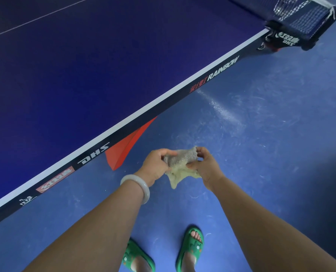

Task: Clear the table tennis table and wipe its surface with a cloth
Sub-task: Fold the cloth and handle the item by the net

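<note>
a crumpled greyish-yellow cloth is held between both hands, out over the blue floor and just beside the long edge of the table tennis table, without touching it. the left hand is curled round the cloth's left side, thumb and fingers pinching the upper fold, and a pale bangle is worn on that wrist. the right hand is closed on the cloth's right side, one corner pinched high between fingertips while the thumb is pressed into the bunched middle; a loose tail of fabric is seen hanging below the hands. the table's dark blue top is crossed by a thin white line and bordered by a white stripe, with printed lettering along its black side rail. the net and its clamp are seen at the upper right, and what is possibly a wire basket, too blurred to be certain, is glimpsed behind the net. a red support is visible under the table edge. green sandals are worn on both feet at the bottom
</note>
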A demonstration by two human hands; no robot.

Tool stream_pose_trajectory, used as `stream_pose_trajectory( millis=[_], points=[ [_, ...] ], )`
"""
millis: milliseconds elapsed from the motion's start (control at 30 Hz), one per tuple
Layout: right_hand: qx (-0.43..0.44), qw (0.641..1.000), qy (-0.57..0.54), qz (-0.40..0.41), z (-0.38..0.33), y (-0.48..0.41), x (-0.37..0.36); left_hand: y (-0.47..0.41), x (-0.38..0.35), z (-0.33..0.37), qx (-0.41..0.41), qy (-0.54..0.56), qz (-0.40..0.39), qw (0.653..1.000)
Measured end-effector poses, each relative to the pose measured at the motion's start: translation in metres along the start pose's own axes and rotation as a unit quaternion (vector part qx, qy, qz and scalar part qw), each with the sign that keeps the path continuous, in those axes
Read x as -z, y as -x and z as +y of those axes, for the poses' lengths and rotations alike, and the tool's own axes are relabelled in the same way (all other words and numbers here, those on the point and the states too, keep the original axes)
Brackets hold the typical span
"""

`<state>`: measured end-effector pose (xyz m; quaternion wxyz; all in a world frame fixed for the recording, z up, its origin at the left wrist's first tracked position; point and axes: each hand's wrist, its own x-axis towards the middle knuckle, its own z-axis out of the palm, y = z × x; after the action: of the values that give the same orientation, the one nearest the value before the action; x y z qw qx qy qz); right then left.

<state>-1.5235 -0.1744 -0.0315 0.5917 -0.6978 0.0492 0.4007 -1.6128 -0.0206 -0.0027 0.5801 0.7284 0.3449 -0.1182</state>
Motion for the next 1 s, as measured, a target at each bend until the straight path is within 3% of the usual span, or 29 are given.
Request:
stream_pose_trajectory(
  millis=[100,233,333,400,533,733,900,967,1000],
  points=[
    [0.057,0.994,0.072,0.053,-0.001,0.004,0.002,-0.003,-0.001,0.004,0.012,-0.046,0.019,0.999],
    [0.107,0.991,0.058,0.058,-0.014,0.007,0.003,-0.005,-0.011,0.012,-0.018,-0.18,-0.006,0.984],
    [0.118,0.991,0.036,0.051,-0.022,0.006,0.002,-0.006,-0.02,0.014,-0.066,-0.335,0.048,0.939],
    [0.126,0.987,0.049,0.089,-0.026,0.003,0.004,-0.009,-0.022,0.016,-0.096,-0.357,0.086,0.925],
    [0.166,0.971,0.118,0.124,-0.028,0.001,0.006,-0.006,-0.023,0.029,-0.029,-0.134,0.052,0.989],
    [0.191,0.954,0.218,0.074,-0.021,0.004,-0.005,-0.002,-0.034,0.032,-0.019,0.078,0.009,0.997],
    [0.224,0.96,0.123,0.119,-0.017,-0.004,-0.006,0.003,-0.041,0.041,-0.016,0.203,-0.013,0.979],
    [0.134,0.966,0.216,0.033,0.017,-0.002,-0.02,0.006,-0.042,0.033,-0.019,0.189,0.008,0.982],
    [0.056,0.943,0.328,0.001,0.039,0.001,-0.02,0.008,-0.041,0.026,-0.02,0.169,0.023,0.985]
  ],
)
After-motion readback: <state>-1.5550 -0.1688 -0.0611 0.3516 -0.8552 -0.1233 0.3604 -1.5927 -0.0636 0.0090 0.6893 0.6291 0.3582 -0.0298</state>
